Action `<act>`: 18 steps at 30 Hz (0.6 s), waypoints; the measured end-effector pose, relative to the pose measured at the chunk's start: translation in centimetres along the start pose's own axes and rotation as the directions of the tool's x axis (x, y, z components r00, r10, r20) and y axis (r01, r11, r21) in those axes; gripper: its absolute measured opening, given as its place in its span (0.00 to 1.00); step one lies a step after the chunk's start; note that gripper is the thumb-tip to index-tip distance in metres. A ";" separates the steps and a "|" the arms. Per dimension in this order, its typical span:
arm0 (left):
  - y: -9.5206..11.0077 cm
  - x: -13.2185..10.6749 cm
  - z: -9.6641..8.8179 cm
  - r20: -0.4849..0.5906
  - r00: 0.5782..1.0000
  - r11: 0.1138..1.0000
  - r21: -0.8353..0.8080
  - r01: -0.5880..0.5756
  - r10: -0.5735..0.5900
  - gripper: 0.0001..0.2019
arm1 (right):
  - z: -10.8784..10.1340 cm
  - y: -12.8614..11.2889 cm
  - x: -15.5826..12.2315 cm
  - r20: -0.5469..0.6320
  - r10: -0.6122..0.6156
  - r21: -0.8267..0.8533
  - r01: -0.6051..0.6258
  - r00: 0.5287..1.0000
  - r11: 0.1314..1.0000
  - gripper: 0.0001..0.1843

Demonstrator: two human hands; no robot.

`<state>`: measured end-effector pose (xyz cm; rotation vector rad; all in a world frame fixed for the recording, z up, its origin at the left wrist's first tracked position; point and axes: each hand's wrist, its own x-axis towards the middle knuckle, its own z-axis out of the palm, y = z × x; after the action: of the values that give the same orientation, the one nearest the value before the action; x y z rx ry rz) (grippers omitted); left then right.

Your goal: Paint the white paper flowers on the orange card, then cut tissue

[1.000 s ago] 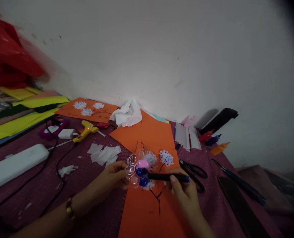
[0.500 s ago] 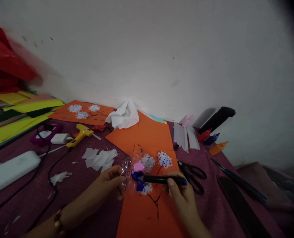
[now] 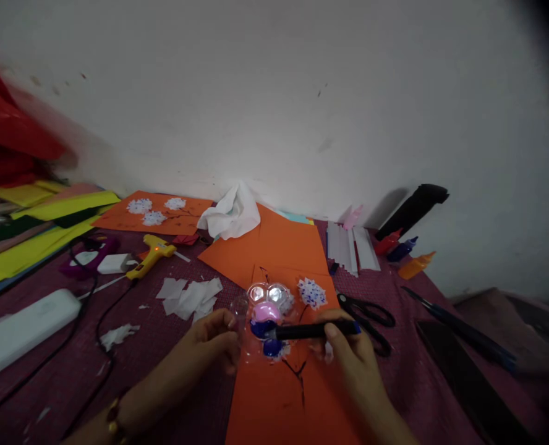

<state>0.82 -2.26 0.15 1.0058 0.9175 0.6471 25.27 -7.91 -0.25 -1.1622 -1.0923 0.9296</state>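
Observation:
My right hand (image 3: 348,352) grips a black marker (image 3: 309,330) with a blue end. The marker's other end reaches left to the dark blue paint (image 3: 264,329) in a clear plastic paint palette (image 3: 247,351). Pink paint (image 3: 268,312) fills the palette's middle, and a second patch of blue sits below. At the palette's left edge, my left hand (image 3: 216,343) pinches the rim between thumb and fingers. Orange paper (image 3: 260,402) lies underneath, bearing drawn dark branches and a white paper blossom (image 3: 311,293) speckled blue. More blossoms are partly covered by the palette.
Black-handled scissors (image 3: 367,318) lie right of the paper. A yellow glue gun (image 3: 151,254), its light on, trails a cord past a white power strip (image 3: 28,334). White paper pieces (image 3: 190,298) lie on the left. Paint bottles (image 3: 416,266) stand at the right, near the wall.
The view has shifted slightly. The palette now faces the camera more, with its upper wells shining. The marker's tip stays at the blue paint, and both hands keep their grips.

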 end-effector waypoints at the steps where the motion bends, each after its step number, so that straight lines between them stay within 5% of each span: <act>1: 0.0 0.0 0.0 -0.004 1.000 1.000 0.004 -0.007 0.007 0.10 | -0.2 0.0 0.0 -0.019 -0.006 0.010 0.006 1.000 1.000 0.11; 11: -0.5 0.1 -0.3 0.008 0.999 0.995 0.090 -0.046 0.045 0.06 | -0.3 -0.9 -0.2 0.026 -0.115 -0.186 0.117 0.993 0.975 0.10; 18: -0.4 0.1 0.0 0.000 0.999 0.996 0.070 -0.048 0.048 0.07 | 0.7 0.0 -0.3 0.003 -0.010 -0.049 0.010 1.000 0.999 0.12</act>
<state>0.85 -2.35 -0.27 1.0930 0.9248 0.6599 24.52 -8.05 -0.28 -1.1949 -1.1284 0.9012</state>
